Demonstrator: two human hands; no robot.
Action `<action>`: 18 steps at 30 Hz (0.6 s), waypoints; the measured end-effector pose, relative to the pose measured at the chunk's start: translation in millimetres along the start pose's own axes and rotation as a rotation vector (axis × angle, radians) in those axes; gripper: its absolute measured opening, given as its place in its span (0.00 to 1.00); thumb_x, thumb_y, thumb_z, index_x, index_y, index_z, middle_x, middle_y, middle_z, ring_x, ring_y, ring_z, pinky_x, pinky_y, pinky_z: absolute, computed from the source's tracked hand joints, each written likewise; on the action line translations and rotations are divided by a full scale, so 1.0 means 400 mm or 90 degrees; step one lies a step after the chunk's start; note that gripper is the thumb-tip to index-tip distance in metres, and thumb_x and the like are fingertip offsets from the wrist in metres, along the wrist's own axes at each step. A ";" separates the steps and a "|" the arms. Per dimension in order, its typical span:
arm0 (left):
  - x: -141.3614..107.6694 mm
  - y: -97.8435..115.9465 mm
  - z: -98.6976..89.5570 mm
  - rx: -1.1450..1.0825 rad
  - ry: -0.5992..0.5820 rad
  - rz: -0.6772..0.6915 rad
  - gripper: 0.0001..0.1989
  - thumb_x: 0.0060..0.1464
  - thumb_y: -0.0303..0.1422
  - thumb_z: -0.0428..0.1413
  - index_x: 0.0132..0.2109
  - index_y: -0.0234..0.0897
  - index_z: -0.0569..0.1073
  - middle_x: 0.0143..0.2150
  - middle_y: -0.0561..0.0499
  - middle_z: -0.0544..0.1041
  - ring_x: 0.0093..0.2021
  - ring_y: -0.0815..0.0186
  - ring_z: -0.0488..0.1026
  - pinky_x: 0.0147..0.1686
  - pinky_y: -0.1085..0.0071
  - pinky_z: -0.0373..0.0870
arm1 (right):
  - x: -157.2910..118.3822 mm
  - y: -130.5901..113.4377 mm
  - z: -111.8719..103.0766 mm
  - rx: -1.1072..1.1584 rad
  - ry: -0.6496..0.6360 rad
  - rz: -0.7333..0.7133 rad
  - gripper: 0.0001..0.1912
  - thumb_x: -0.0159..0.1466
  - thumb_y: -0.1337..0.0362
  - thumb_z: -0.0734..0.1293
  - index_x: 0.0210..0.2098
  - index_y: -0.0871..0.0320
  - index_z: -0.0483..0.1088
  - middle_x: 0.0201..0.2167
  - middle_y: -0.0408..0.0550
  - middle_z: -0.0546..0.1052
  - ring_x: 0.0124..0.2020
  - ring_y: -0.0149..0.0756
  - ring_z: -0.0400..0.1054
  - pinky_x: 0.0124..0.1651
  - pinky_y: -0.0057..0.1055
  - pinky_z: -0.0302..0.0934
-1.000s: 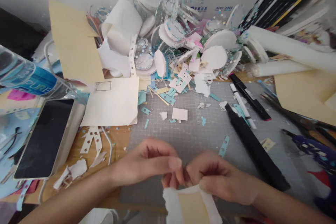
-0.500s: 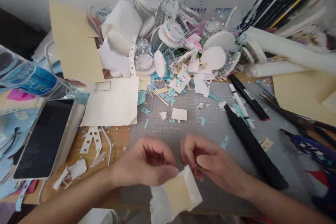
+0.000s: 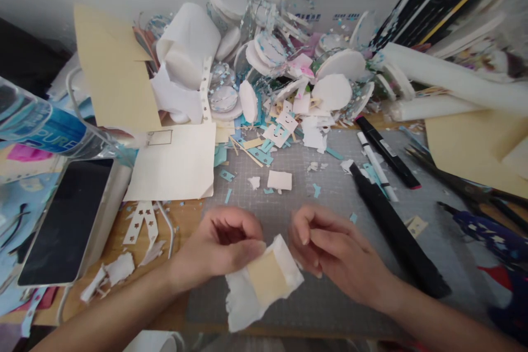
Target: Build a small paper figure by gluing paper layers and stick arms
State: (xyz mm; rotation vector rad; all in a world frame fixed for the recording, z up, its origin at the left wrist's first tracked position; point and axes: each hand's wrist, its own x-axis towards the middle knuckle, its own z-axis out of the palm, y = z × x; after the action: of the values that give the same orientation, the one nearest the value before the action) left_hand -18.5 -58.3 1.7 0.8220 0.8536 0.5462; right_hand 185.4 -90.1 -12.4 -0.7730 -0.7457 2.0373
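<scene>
My left hand [image 3: 231, 247] pinches the upper edge of a torn white paper sheet [image 3: 241, 311] between thumb and fingers. A cream-yellow square card [image 3: 269, 280] lies on that sheet, facing up. Beside the sheet's right edge is my right hand [image 3: 334, 253], with its fingers loosely curled and apart and nothing visible in them. Some of its fingers are blurred. Both hands hover above the grey cutting mat [image 3: 231, 220]. Past them on the mat lies a small white card [image 3: 279, 180]. Farther back are small white cards with drawn smiling faces [image 3: 278, 133].
A black marker [image 3: 388, 152], a white pen [image 3: 376, 166], a long black tool [image 3: 398, 231] and scissors [image 3: 457, 176] lie at right. A phone [image 3: 66, 220], water bottle [image 3: 45, 126] and white sheet [image 3: 173, 168] are at left. White discs [image 3: 334, 92] and scraps pile up behind.
My right hand has come away from the paper sheet's edge, leaving a gap. My left hand has shifted slightly up and left with the sheet and the yellow card.
</scene>
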 end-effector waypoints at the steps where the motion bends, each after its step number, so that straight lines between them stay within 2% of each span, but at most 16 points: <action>1: 0.000 0.000 0.001 0.000 0.007 0.003 0.21 0.43 0.46 0.68 0.21 0.34 0.72 0.19 0.54 0.67 0.21 0.72 0.61 0.21 0.76 0.56 | 0.001 0.000 0.001 0.008 0.006 0.011 0.10 0.67 0.62 0.63 0.30 0.57 0.65 0.20 0.36 0.59 0.21 0.26 0.51 0.25 0.25 0.48; 5: 0.001 -0.001 0.003 0.008 0.048 0.032 0.20 0.44 0.45 0.67 0.21 0.33 0.73 0.19 0.53 0.70 0.21 0.72 0.62 0.21 0.77 0.58 | 0.004 0.013 -0.004 -0.014 0.021 0.005 0.20 0.70 0.56 0.60 0.23 0.57 0.58 0.20 0.36 0.55 0.19 0.25 0.47 0.22 0.25 0.46; 8: 0.005 -0.002 0.005 0.021 0.109 0.052 0.17 0.45 0.43 0.67 0.23 0.34 0.75 0.21 0.53 0.73 0.20 0.73 0.63 0.20 0.77 0.59 | 0.008 0.027 -0.007 -0.075 0.036 -0.028 0.23 0.71 0.54 0.60 0.22 0.56 0.56 0.18 0.36 0.55 0.18 0.25 0.47 0.22 0.26 0.46; 11: 0.010 -0.006 0.010 0.050 0.160 0.063 0.15 0.46 0.42 0.67 0.25 0.34 0.78 0.21 0.53 0.75 0.20 0.74 0.64 0.20 0.78 0.60 | 0.012 0.030 -0.004 -0.096 0.029 -0.041 0.20 0.70 0.53 0.62 0.25 0.57 0.59 0.19 0.37 0.61 0.21 0.25 0.54 0.26 0.25 0.50; 14: 0.013 -0.009 0.015 0.058 0.166 0.061 0.15 0.49 0.42 0.66 0.27 0.34 0.78 0.20 0.54 0.75 0.19 0.74 0.63 0.19 0.78 0.59 | 0.015 0.024 0.003 -0.081 -0.004 -0.021 0.14 0.69 0.54 0.63 0.33 0.57 0.64 0.26 0.39 0.68 0.25 0.26 0.60 0.30 0.26 0.55; 18: 0.015 -0.006 0.020 0.059 0.186 0.063 0.15 0.49 0.43 0.65 0.28 0.34 0.78 0.20 0.54 0.74 0.19 0.74 0.62 0.18 0.79 0.57 | 0.011 0.013 0.011 -0.128 -0.037 -0.026 0.11 0.69 0.57 0.63 0.36 0.58 0.65 0.29 0.41 0.69 0.28 0.27 0.62 0.33 0.26 0.58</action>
State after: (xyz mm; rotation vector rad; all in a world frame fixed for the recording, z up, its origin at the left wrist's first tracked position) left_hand -8.5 -58.8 0.2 0.8844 1.1165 0.7311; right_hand 177.4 -90.0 -14.4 -0.8071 -1.0027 1.9757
